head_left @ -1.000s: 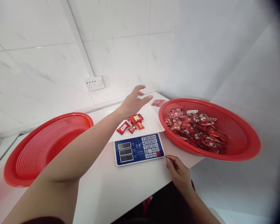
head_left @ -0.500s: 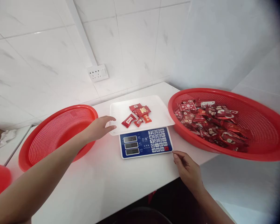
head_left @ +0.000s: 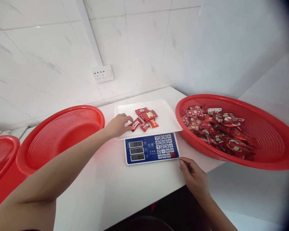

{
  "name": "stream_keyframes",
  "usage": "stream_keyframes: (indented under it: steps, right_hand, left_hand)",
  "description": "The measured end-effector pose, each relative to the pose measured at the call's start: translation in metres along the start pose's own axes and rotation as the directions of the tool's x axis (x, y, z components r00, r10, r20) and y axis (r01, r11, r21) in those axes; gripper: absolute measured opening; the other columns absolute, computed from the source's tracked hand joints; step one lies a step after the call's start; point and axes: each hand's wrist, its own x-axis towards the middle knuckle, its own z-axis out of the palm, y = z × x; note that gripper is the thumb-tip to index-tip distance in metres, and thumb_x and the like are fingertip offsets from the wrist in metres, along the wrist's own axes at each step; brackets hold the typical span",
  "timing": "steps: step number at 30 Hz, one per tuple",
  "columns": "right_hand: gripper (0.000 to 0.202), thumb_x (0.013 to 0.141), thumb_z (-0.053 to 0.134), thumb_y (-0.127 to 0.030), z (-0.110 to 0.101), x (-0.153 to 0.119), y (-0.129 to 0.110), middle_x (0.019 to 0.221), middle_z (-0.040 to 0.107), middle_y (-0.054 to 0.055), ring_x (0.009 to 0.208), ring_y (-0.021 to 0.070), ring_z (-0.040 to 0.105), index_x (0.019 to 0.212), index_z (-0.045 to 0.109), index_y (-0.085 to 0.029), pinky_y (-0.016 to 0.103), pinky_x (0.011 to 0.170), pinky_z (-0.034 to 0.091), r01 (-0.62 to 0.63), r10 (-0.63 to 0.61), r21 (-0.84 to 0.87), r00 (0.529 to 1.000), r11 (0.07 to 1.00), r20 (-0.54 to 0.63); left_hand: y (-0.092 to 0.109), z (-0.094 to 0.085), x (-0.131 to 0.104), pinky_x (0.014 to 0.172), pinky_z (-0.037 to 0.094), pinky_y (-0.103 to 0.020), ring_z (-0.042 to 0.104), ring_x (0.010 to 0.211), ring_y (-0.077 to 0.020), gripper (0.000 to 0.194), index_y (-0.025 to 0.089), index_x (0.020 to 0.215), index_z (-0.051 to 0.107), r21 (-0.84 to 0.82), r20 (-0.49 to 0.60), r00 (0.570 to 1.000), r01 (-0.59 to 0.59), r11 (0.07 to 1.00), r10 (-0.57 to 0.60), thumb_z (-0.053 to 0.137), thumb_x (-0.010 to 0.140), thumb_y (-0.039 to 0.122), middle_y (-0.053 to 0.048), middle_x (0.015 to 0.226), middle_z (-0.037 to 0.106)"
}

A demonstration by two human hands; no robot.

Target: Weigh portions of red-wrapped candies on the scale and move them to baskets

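Note:
My left hand [head_left: 119, 125] reaches over the left side of the white weighing tray [head_left: 165, 120]. Its thumb and forefinger are apart, at the left end of a small red wrapped candy [head_left: 136, 124]; I cannot tell whether they touch it. Several more red candies [head_left: 148, 115] lie in a loose heap beside that one. Below the tray is the scale's blue keypad panel [head_left: 152, 148], with three lit displays. My right hand [head_left: 194, 175] rests by the panel's lower right corner, thumb and curled fingers together, with nothing visible in them.
On the right, a large red plastic basket [head_left: 271, 160] holds many red wrapped candies [head_left: 221, 131]. A red basket [head_left: 62, 118] stands left of the scale, and another red basket [head_left: 4, 139] is at the far left. Behind the white table [head_left: 115, 186] is a tiled wall with a socket [head_left: 103, 73].
My left hand has moved right, from the tray's left edge to the nearest candy. My right hand has stayed at the scale's corner. The view has shifted slightly, showing more of the far-left basket.

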Motion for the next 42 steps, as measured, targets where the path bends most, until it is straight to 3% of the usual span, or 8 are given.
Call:
stream_keyframes:
  steps: [6, 14, 21, 36, 39, 42]
  right_hand:
    - [0.028, 0.083, 0.049, -0.042, 0.000, -0.001, 0.003, 0.074, 0.067, 0.004, 0.063, 0.0161, 0.061, 0.091, 0.064, -0.019, 0.026, 0.061, 0.050, -0.001, 0.001, 0.000, 1.000, 1.000, 0.013]
    - [0.030, 0.083, 0.048, -0.044, 0.002, -0.001, 0.007, 0.073, 0.067, 0.004, 0.063, 0.0161, 0.061, 0.091, 0.064, -0.019, 0.026, 0.062, 0.051, -0.015, 0.015, -0.015, 1.000, 1.000, 0.011]
    - [0.030, 0.083, 0.048, -0.043, 0.002, -0.001, 0.007, 0.074, 0.067, 0.004, 0.063, 0.0160, 0.061, 0.092, 0.064, -0.019, 0.026, 0.062, 0.050, -0.019, 0.019, -0.012, 1.000, 1.000, 0.016]
    - [0.029, 0.083, 0.048, -0.043, 0.001, -0.001, 0.007, 0.074, 0.067, 0.004, 0.064, 0.0161, 0.062, 0.091, 0.064, -0.019, 0.026, 0.064, 0.051, -0.007, 0.007, -0.004, 1.000, 1.000, 0.018]
    - [0.030, 0.083, 0.048, -0.043, 0.001, -0.001, 0.007, 0.074, 0.067, 0.004, 0.064, 0.0163, 0.062, 0.091, 0.064, -0.019, 0.026, 0.063, 0.051, -0.007, 0.007, -0.001, 1.000, 1.000, 0.026]
    - [0.030, 0.083, 0.048, -0.043, 0.001, 0.000, 0.006, 0.074, 0.068, 0.005, 0.063, 0.0167, 0.062, 0.091, 0.064, -0.019, 0.026, 0.062, 0.051, -0.002, 0.002, 0.007, 1.000, 1.000, 0.020]
  left_hand:
    - [-0.007, -0.001, 0.013, 0.085, 0.044, -0.036, 0.051, 0.105, -0.0245, 0.029, 0.022, 0.108, 0.060, 0.003, -0.109, 0.994, 0.028, 1.000, -0.028, 0.045, 0.084, 0.027, -0.008, 0.105, 0.058]
    - [-0.023, -0.016, 0.007, 0.084, 0.046, -0.032, 0.054, 0.103, -0.0211, 0.031, 0.026, 0.112, 0.057, -0.065, -0.225, 0.966, 0.111, 0.992, -0.123, 0.044, 0.086, 0.038, -0.004, 0.121, 0.055]
    - [-0.024, -0.022, -0.004, 0.083, 0.047, -0.033, 0.056, 0.099, -0.0212, 0.034, 0.025, 0.112, 0.057, -0.084, -0.230, 0.960, 0.142, 0.986, -0.158, 0.045, 0.085, 0.041, -0.005, 0.119, 0.057]
    - [-0.018, -0.018, 0.002, 0.084, 0.047, -0.036, 0.055, 0.105, -0.0242, 0.034, 0.025, 0.111, 0.057, -0.092, -0.214, 0.970, 0.094, 0.991, -0.112, 0.045, 0.085, 0.042, -0.006, 0.121, 0.056]
    - [-0.009, -0.014, 0.009, 0.090, 0.044, -0.037, 0.052, 0.111, -0.0238, 0.038, 0.023, 0.114, 0.055, -0.093, -0.210, 0.975, 0.053, 0.994, -0.072, 0.040, 0.087, 0.045, -0.007, 0.122, 0.056]
    - [0.010, -0.006, 0.021, 0.101, 0.035, -0.038, 0.039, 0.127, -0.0234, 0.053, 0.022, 0.126, 0.045, -0.089, -0.200, 0.980, -0.032, 0.996, 0.014, 0.041, 0.084, 0.054, -0.009, 0.137, 0.044]
